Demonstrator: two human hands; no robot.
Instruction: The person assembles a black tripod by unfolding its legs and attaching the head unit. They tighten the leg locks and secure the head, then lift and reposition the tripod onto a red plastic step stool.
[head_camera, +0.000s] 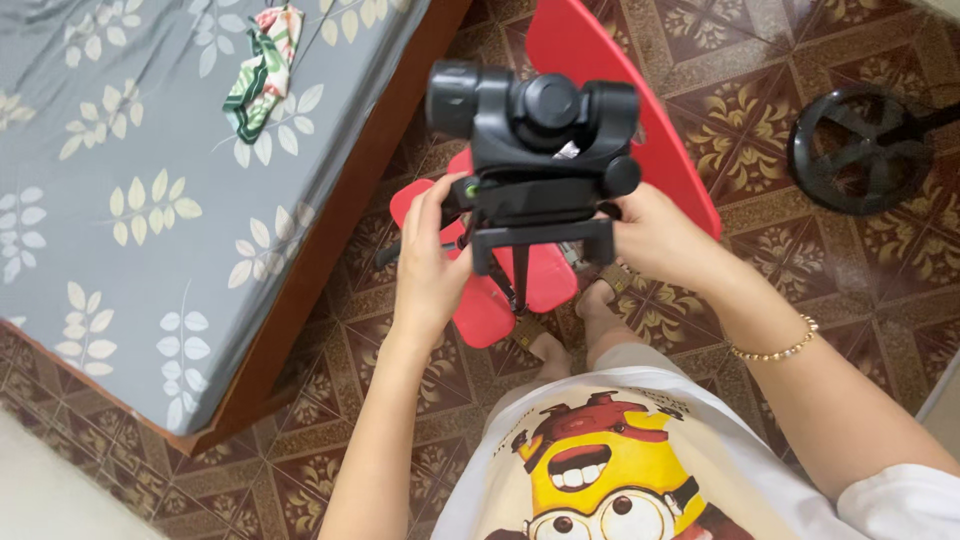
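We cannot see the red chair's (600, 70) seat middle behind the black tripod head (535, 130), the bed (130, 200) runs off the frame's left edge, and the fan base (860, 150) is clipped at right.

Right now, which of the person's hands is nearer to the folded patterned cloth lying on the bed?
Left. The left hand grips the black tripod head on the side toward the bed, closer to the patterned cloth. The right hand holds the far side.

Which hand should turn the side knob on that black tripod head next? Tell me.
Right, probably. The right hand grips the black tripod head on the side where the round knob sits, just above its fingers. The left hand holds the opposite side, steadying it.
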